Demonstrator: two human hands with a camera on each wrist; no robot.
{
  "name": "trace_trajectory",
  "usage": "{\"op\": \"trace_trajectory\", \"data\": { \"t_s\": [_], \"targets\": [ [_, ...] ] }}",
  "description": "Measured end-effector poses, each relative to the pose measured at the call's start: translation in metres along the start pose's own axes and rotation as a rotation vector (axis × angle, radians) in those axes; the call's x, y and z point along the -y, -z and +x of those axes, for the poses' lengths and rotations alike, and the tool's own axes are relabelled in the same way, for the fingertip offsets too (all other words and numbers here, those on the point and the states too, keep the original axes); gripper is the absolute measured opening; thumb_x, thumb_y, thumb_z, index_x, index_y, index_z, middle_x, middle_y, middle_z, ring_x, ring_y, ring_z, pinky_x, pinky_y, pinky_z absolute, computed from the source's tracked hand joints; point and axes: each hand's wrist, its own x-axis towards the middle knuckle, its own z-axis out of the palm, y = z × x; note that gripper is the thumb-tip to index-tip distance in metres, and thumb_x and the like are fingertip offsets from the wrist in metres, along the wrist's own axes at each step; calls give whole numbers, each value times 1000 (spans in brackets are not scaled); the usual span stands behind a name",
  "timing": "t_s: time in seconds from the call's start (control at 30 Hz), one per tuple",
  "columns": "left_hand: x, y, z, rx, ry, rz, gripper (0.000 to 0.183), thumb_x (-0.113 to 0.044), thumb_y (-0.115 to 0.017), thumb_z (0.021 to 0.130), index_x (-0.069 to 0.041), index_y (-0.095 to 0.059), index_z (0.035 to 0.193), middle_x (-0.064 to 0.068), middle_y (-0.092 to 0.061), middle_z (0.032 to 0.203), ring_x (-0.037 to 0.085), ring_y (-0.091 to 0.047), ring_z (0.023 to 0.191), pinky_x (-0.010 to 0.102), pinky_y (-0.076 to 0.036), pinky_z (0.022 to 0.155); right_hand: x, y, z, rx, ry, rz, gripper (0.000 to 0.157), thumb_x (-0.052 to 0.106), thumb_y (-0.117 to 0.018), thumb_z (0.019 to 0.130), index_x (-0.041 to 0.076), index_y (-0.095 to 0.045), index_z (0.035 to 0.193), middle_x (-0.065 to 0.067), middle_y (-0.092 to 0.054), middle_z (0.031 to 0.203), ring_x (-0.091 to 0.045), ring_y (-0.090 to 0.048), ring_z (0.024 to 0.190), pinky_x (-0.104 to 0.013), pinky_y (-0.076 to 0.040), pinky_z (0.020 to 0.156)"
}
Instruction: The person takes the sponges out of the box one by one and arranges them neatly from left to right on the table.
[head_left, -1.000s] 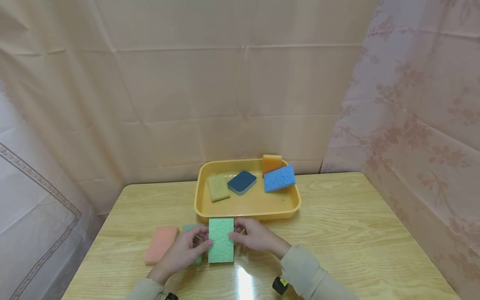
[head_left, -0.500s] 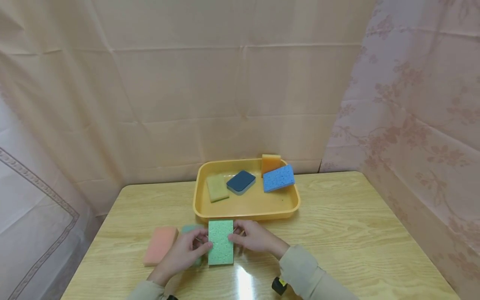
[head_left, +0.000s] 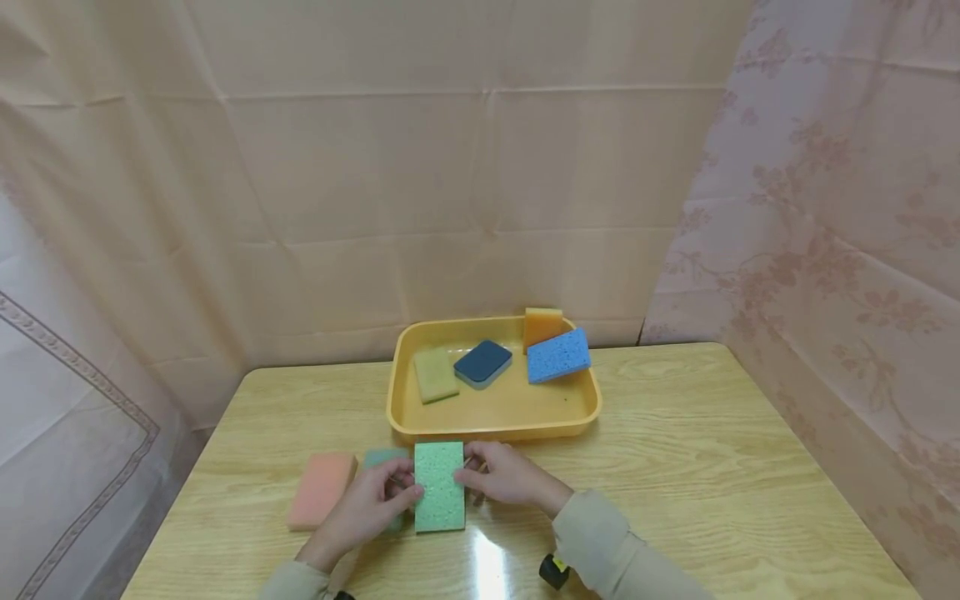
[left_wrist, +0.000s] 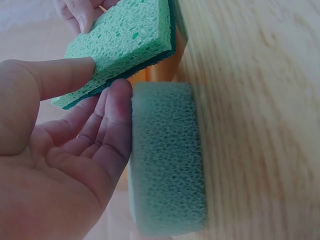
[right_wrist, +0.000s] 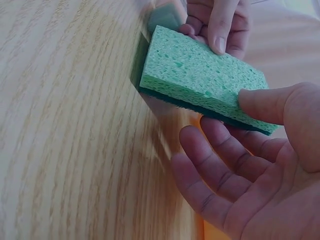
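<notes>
A light green sponge (head_left: 440,487) with a dark green scouring layer underneath is held between both hands, in front of the yellow tray. My left hand (head_left: 367,504) pinches its left edge, thumb on top and fingers below. On the opposite edge my right hand (head_left: 513,475) pinches it the same way, as the right wrist view shows, with its lower fingers (right_wrist: 210,165) spread beneath. The sponge is tilted close over the table. Beside my left fingers stands a duller green, coarse-pored sponge (left_wrist: 167,157), partly hidden behind that hand in the head view.
A pink sponge (head_left: 322,490) lies left of my left hand. The yellow tray (head_left: 495,433) behind holds a yellow-green sponge (head_left: 436,375), a dark blue sponge (head_left: 483,363), a blue sponge (head_left: 558,356) and an orange sponge (head_left: 542,327) leaning at the back corner. Curtains hang behind the wooden table (head_left: 712,467).
Both hands keep their hold on the light green sponge. It has shifted slightly toward the table's near edge and a touch left; everything else stays put.
</notes>
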Motion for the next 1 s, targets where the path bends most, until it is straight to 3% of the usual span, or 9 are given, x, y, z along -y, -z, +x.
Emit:
{"op": "trace_trajectory", "data": {
  "t_s": [0.43, 1.0],
  "targets": [
    [3, 0, 1, 8, 19, -29, 40, -19, -69, 98, 7, -60, 126, 6, -66, 96, 16, -62, 84, 25, -53, 69, 0, -2, 1, 8, 23, 6, 29, 25, -63, 102, 0, -61, 118, -2, -67, 97, -24, -69, 79, -29, -55, 70],
    [6, -1, 2, -8, 66, -32, 38, -19, -70, 98, 6, -62, 126, 6, -66, 97, 18, -62, 85, 25, -52, 68, 1, -6, 2, -1, 22, -7, 28, 28, -63, 102, 3, -63, 116, -1, -67, 94, -24, -68, 80, -30, -53, 67]
  ]
}}
